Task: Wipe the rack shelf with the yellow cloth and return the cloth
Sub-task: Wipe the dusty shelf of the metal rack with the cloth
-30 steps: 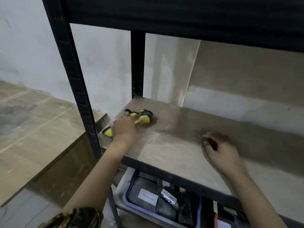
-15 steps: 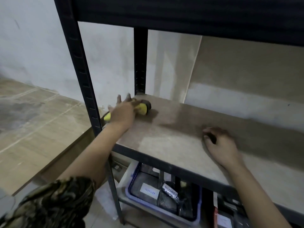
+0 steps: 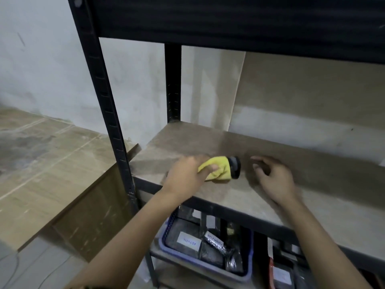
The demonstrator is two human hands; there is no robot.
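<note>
A yellow cloth point(image 3: 220, 168) with a dark grey edge lies bunched on the brown rack shelf point(image 3: 208, 138), near its front edge. My left hand point(image 3: 185, 176) is closed around the cloth's left side and presses it onto the board. Just to the right of the cloth, my right hand point(image 3: 273, 178) rests on the shelf with its fingers curled and apart, holding nothing. A small gap separates it from the cloth.
The black front post point(image 3: 104, 97) and rear post point(image 3: 173, 84) frame the shelf's left end. A dark upper shelf point(image 3: 229, 19) hangs close overhead. Below sits a blue basket point(image 3: 164, 236) with wrapped packets. Flat cardboard sheets point(image 3: 45, 159) lie to the left.
My left hand has dragged the cloth from the shelf's far left corner rightward and toward the front edge, ending beside my right hand, which stayed resting on the shelf.
</note>
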